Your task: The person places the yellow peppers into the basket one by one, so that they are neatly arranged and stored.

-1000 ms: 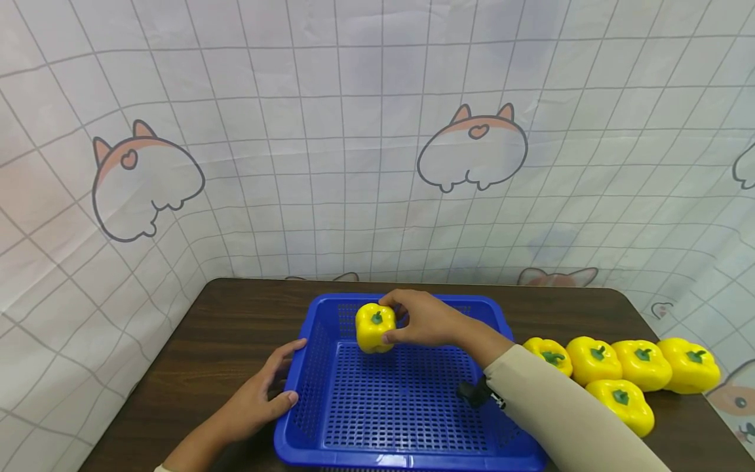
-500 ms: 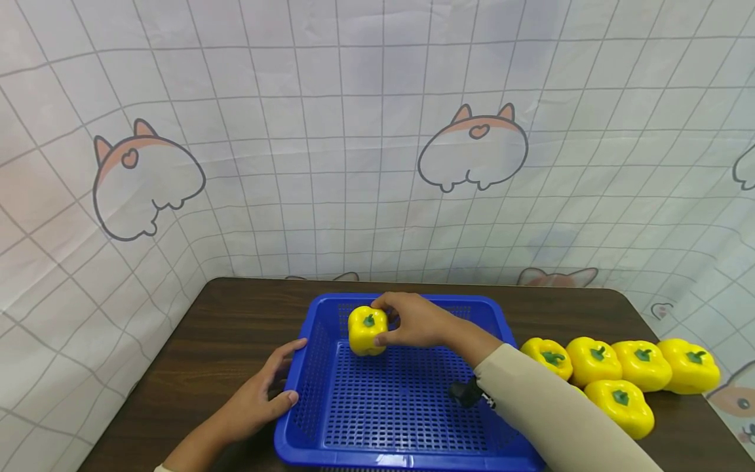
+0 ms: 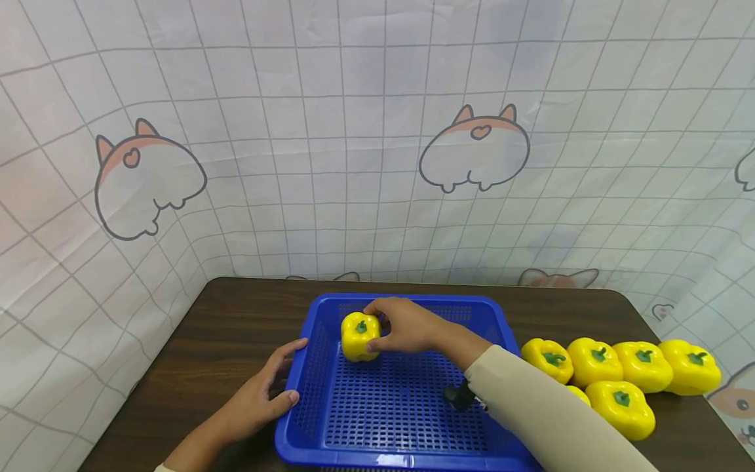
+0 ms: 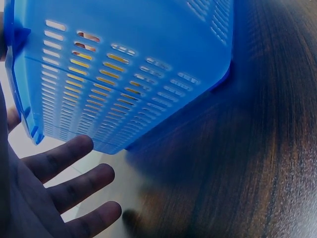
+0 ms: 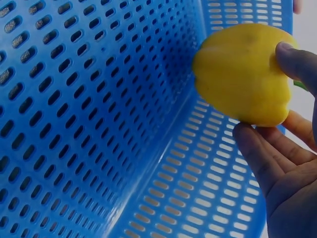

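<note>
My right hand [image 3: 407, 326] holds a yellow bell pepper [image 3: 357, 341] with a green stem, upright in the back left part of a blue perforated plastic basket [image 3: 407, 413]. In the right wrist view the thumb lies on one side of the pepper and the fingers [image 5: 257, 153] on the other, with its bottom close to the basket's floor. My left hand [image 3: 248, 400] rests at the basket's left rim, index fingertip and thumb touching it. Three of its fingers [image 4: 79, 191] extend loosely outside the basket wall in the left wrist view.
Several more yellow bell peppers [image 3: 643, 367] stand close together on the dark wooden table [image 3: 194, 354] right of the basket, one partly hidden by the right sleeve [image 3: 542, 406]. A black wrist camera [image 3: 459, 396] hangs over the basket. Behind the table is a grid-patterned curtain [image 3: 354, 216].
The right hand has carried the bell pepper a little left and lower into the basket's back left corner area. The left hand and the basket have stayed put.
</note>
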The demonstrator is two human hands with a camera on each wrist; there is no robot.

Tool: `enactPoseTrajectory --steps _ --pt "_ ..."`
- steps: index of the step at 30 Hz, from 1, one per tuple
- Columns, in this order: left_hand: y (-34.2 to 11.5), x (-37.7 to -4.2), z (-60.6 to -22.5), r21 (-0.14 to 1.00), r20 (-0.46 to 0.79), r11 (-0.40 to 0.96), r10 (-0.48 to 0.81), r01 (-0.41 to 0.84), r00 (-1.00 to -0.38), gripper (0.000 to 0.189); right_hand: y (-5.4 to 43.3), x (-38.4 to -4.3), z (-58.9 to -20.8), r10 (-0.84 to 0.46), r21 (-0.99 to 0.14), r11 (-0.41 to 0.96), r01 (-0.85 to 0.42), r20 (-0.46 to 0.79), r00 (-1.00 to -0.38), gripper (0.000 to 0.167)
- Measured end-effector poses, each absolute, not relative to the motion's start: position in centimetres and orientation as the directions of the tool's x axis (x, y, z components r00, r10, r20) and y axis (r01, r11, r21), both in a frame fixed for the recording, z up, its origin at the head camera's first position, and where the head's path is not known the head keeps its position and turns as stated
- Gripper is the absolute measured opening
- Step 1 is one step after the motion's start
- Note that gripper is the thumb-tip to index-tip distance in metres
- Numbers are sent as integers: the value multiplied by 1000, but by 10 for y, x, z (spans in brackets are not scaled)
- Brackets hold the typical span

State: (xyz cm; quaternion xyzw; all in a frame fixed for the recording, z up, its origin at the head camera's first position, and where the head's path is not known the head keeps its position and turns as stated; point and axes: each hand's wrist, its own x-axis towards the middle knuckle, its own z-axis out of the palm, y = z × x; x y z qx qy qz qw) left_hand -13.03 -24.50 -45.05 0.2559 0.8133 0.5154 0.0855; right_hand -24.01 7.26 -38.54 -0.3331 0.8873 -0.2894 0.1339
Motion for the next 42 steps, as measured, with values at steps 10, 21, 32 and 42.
enactPoseTrajectory --steps 10,21,32,42 --pt "-245 -130 -450 883 116 342 501 320 -857 73 65 -240 -388 -658 -600 615 -512 -32 -752 65" --pt "-245 -131 -449 885 88 360 491 294 -867 73 58 -242 -392 -660 -594 604 -531 0 -751 63" --pt "-245 -131 -449 882 90 367 486 296 -870 72 53 -240 -392 -644 -580 626 -521 -9 -765 61" --pt "-245 -132 -450 889 89 353 492 292 -866 72 50 -240 -399 -639 -581 627 -519 -3 -769 64"
